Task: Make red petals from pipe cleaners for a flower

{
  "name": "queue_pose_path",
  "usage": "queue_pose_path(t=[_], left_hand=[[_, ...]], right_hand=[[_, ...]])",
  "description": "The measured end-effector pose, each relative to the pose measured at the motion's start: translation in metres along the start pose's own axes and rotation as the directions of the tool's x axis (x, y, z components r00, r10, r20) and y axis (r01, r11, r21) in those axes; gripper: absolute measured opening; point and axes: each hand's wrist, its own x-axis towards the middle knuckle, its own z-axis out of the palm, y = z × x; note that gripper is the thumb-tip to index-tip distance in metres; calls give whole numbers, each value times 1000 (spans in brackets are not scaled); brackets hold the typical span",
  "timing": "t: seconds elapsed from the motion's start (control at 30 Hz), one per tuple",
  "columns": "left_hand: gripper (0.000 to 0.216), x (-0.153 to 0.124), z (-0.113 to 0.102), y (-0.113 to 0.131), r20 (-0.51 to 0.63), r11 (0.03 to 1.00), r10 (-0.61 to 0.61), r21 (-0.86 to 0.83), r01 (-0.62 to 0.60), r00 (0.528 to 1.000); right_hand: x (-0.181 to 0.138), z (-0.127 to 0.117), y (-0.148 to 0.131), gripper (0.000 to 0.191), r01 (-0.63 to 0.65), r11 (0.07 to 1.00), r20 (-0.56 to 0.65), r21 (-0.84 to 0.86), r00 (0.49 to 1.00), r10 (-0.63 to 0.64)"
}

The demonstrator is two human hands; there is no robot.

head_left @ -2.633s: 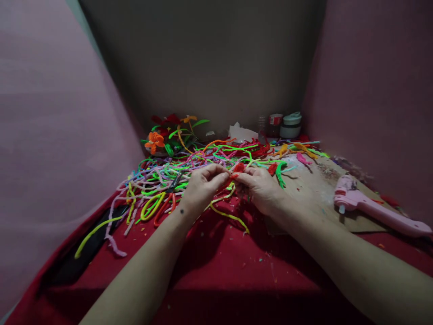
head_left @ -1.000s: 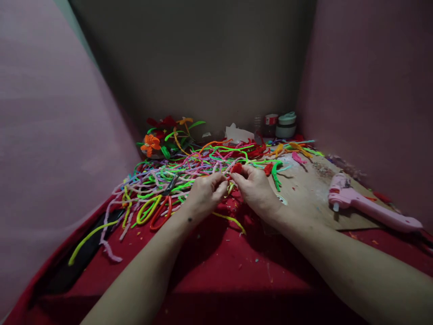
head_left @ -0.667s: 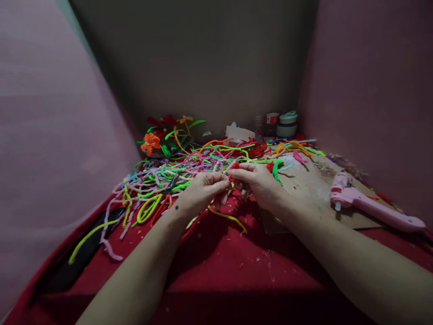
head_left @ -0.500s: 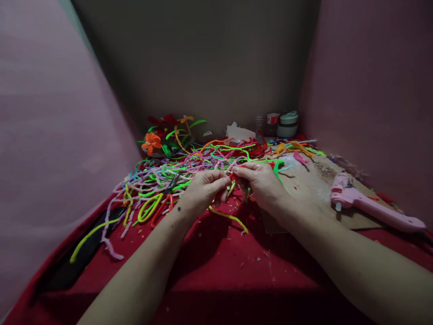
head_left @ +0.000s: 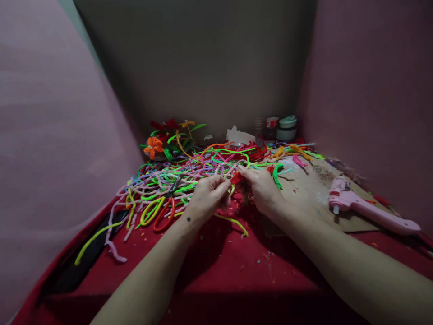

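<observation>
Between my two hands is a small red fuzzy piece point(head_left: 237, 178), apparently bent pipe cleaner; its full shape is hidden by the fingers. My left hand point(head_left: 213, 192) pinches its left end between thumb and forefinger. Closed on the other side of it is my right hand point(head_left: 259, 185). Just behind the hands spreads a tangled heap of coloured pipe cleaners point(head_left: 189, 174). A yellow pipe cleaner point(head_left: 233, 220) lies on the red cloth below the fingers. Right of my right hand rests a green curled pipe cleaner piece point(head_left: 277, 176).
A pink glue gun point(head_left: 368, 207) lies on a cardboard sheet point(head_left: 304, 194) at right. Scissors with yellow and red handles point(head_left: 164, 215) lie at left, near a black flat object point(head_left: 81, 262). Pipe-cleaner flowers point(head_left: 154, 146), a lidded container point(head_left: 287, 128) and white paper point(head_left: 240, 136) stand behind.
The view has shifted slightly. My right hand's fingers have lifted and spread a little from my left, so more of the red piece shows between them.
</observation>
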Motion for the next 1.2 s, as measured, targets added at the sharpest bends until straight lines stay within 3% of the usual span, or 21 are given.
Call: queue_pose_path(t=[0.13,0.33,0.5,0.63,0.7,0.77,0.83,0.9,0.97,1.0,1.07,1.1,1.13,1.2], left_hand=[[20,-1,0,1,14,1000,-7,19,7,1000],[21,3,8,-6,-83,1000,18,26,-16,996],[21,4,2,-8,-6,1000,-14,-18,14,1000],[19,3,-1,-7,113,996,-27,-84,37,993],[20,3,-3,-7,130,995,-28,-93,40,991],[21,4,-7,-6,74,995,-31,-92,37,997],[20,7,-14,-2,-81,996,-6,-92,-2,997],[19,13,-20,8,-261,994,62,-66,-82,963],[18,21,-21,23,-333,990,129,-5,-138,934],[18,26,-19,32,-311,990,143,26,-142,940],[19,38,-8,47,-179,991,130,62,-121,975],[18,46,0,52,-89,993,103,64,-97,991],[18,55,10,55,-12,995,68,68,-67,998],[16,73,30,52,79,992,-5,124,-5,997]], right_hand=[[1,-1,2,36,49,992,48,-116,998,-44],[-1,2,2,38,104,964,-84,-246,988,-128],[-1,0,0,31,165,922,60,-351,986,-153],[0,-2,5,24,249,819,-7,-517,955,-295],[3,-2,8,24,276,807,-21,-522,942,-335],[5,-2,10,28,261,859,-29,-441,952,-304],[4,-1,9,37,230,911,-74,-342,960,-270],[-3,3,7,41,267,904,-81,-335,947,-310],[-17,9,8,44,423,795,60,-435,894,-443],[-25,13,10,44,525,704,202,-477,846,-494],[-41,21,18,39,747,466,499,-475,664,-557],[-46,25,23,37,830,343,611,-440,556,-563],[-51,28,28,36,873,256,688,-414,485,-540],[-54,30,36,33,890,174,755,-421,451,-477]])
